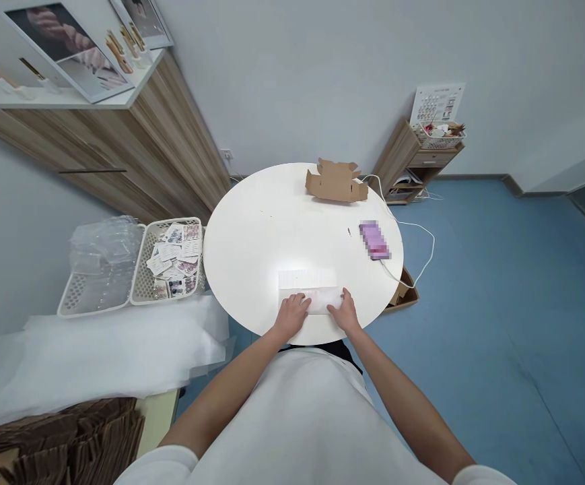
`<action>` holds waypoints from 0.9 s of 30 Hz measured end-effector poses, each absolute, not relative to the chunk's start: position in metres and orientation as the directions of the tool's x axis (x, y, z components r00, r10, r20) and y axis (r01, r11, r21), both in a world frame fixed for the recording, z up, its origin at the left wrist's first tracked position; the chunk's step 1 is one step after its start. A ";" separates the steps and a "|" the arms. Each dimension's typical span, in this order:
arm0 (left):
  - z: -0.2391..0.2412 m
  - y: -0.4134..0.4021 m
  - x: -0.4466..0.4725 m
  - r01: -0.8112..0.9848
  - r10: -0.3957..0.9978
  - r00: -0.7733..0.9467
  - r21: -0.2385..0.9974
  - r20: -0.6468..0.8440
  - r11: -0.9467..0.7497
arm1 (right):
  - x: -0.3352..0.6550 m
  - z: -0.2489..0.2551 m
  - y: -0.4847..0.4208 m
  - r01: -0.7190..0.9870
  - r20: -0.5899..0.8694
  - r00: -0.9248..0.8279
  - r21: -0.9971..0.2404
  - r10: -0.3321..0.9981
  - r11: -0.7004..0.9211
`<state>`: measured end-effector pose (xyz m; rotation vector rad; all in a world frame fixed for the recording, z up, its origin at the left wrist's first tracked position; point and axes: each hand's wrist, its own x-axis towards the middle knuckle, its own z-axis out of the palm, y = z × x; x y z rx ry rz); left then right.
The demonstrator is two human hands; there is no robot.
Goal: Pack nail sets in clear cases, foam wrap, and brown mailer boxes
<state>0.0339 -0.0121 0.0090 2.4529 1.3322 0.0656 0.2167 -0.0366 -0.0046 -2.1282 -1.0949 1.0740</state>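
Observation:
On the near part of the round white table (252,249) lies a white, slightly see-through packing sheet (323,296), folded over toward me. A faint pink tint shows through the fold; what is inside cannot be made out. My left hand (293,315) grips the left part of the folded edge, fingers bent over its top. At the right end, my right hand (344,314) holds the same fold between thumb and fingers. The sheet's far part lies flat beyond the fold.
An unfolded brown cardboard box (336,182) lies at the table's far side. A purple phone (374,240) with a white cable (426,230) is at right. Left are a basket of cards (171,259), clear plastic packs (105,249), white sheets (120,343) and stacked flat cardboard (70,438).

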 end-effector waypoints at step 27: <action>0.012 0.002 0.040 0.748 0.794 0.603 0.399 -0.075 -0.530 | 0.233 0.014 -0.007 0.184 -0.538 0.283 -0.782 0.794 -0.596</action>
